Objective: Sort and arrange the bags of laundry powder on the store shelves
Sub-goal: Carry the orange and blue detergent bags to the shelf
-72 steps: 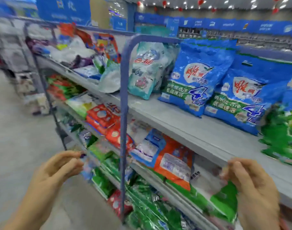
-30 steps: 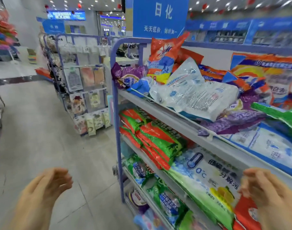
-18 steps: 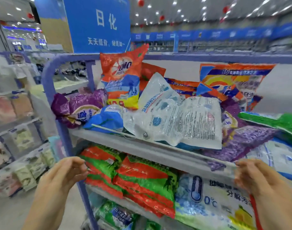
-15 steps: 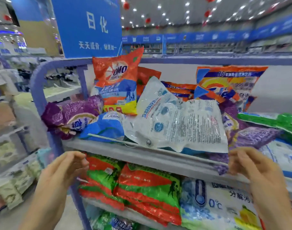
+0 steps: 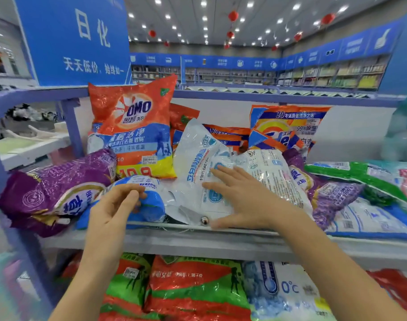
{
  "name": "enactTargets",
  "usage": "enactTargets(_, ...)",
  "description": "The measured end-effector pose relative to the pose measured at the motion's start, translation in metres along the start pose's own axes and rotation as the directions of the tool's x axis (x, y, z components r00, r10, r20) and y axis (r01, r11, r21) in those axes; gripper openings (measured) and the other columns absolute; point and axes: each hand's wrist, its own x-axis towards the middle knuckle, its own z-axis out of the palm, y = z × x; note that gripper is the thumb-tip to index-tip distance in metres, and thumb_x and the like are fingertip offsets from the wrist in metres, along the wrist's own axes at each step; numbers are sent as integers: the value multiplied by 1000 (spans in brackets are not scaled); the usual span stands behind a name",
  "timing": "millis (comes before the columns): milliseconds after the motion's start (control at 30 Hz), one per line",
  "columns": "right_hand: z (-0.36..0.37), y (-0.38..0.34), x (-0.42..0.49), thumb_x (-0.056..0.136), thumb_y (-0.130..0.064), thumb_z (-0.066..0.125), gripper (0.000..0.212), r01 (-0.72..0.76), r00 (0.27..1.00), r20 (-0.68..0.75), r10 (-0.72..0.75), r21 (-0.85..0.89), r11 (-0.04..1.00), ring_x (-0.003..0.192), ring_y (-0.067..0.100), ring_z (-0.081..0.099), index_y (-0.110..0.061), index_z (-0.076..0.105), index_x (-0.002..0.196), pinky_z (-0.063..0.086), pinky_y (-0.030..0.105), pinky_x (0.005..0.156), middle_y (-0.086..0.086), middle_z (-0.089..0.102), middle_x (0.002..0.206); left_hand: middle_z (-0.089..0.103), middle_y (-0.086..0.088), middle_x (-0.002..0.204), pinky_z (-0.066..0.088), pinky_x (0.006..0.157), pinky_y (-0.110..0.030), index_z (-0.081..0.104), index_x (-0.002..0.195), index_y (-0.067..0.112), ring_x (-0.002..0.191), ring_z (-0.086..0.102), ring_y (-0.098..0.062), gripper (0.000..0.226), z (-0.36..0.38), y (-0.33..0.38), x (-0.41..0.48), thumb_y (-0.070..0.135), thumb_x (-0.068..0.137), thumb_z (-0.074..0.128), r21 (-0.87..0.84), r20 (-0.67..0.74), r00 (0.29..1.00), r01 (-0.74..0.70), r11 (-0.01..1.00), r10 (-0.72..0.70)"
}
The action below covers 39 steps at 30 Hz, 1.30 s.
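**Mixed heap on the top shelf, both hands in, nothing gripped**

At the left end of the top shelf point(image 5: 197, 242) a purple bag point(image 5: 56, 193) lies on its side, and its lower corner hangs past the front edge by the frame post. It looks likeliest to fall: a tug on whatever lies against it could roll it off.

The left hand point(image 5: 114, 209) is loosely curled and holds nothing. Its fingertips are at a blue bag point(image 5: 151, 205) wedged between the purple bag and the white one. Whether they touch it I cannot tell.

Behind stands the OMO bag point(image 5: 133, 126), upright, with its foot hemmed in by the bags in front. If those are pulled away, it may flop forward.

The white bag point(image 5: 262, 172) sprawls over the middle of the heap, its front edge at the shelf lip. The right hand point(image 5: 241, 200) lies flat on it with fingers straight and spread, pressing rather than gripping. The film looks slick and the powder loose, so a one-handed drag could slide it over the lip.

Further right an orange bag point(image 5: 288, 128) stands at the back. A second purple bag point(image 5: 332, 200) and a green bag point(image 5: 359, 177) lie overlapped. The white bag seems to rest partly on the purple one, so lifting it may drag that along. With the brands this mixed, sorting looks barely begun.
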Motion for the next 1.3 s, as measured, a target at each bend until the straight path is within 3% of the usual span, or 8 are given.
enactTargets(167,7,17,0,82,-72,40,83,20,1000,3,-20,-122,992,143,13,-19,-38,6,149,-20,36,111,-3,-12,158,72,10,82,51,72,-12,69,84,24,80,65,-5,24,-2,-4,3,13,94,51,-57,9,1000,21,998,-20)
enactTargets(300,12,15,3,85,-67,39,80,-23,998,-59,14,-168,985,146,15,-4,-29,11,150,-15,37,112,-5,2,159,72,9,85,51,74,-12,71,81,27,81,65,-3,27,-3,-5,3,13,94,51,-79,15,999,32,996,-31)
enactTargets(467,7,7,4,87,-48,55,47,-49,964,-264,6,-157,986,124,22,53,-15,63,119,37,37,104,3,61,129,72,13,82,49,72,-8,69,84,23,80,65,2,25,0,-5,3,8,94,52,-73,0,1000,28,997,-28)
enactTargets(567,-2,6,1,81,-35,66,28,-124,872,-486,67,-86,989,62,26,66,-8,70,74,48,28,54,7,69,69,71,14,79,48,71,-6,68,84,19,79,64,3,22,4,-4,2,7,94,53,-80,-14,999,42,996,-43)
enactTargets(800,-52,40,-14,92,-22,60,42,-118,488,-591,643,685,719,51,15,30,-16,42,54,21,31,49,-1,36,50,71,3,84,49,69,-7,68,85,13,75,65,2,17,3,2,3,5,93,55,-59,20,998,59,996,-58)
enactTargets(1067,-89,56,-46,97,-8,47,43,4,198,-421,885,904,429,37,-2,32,-17,33,57,27,13,41,-9,37,46,71,-2,79,49,60,-10,67,86,17,68,64,-2,16,-1,20,-1,5,91,58,-19,3,1000,-28,999,28)
enactTargets(1167,-101,57,-61,99,-27,44,23,87,145,-238,960,970,227,62,2,47,-16,55,82,35,7,42,-1,54,74,70,1,78,48,62,-10,67,84,20,69,63,-3,14,16,37,-4,8,87,62,-23,52,993,-109,994,110)
enactTargets(1300,-111,59,-74,101,-26,40,39,22,137,-180,974,984,179,96,15,50,4,56,121,30,-3,42,4,48,103,70,3,88,50,72,-12,67,92,21,83,65,-4,11,56,58,-1,20,82,71,-72,208,966,-142,987,155)
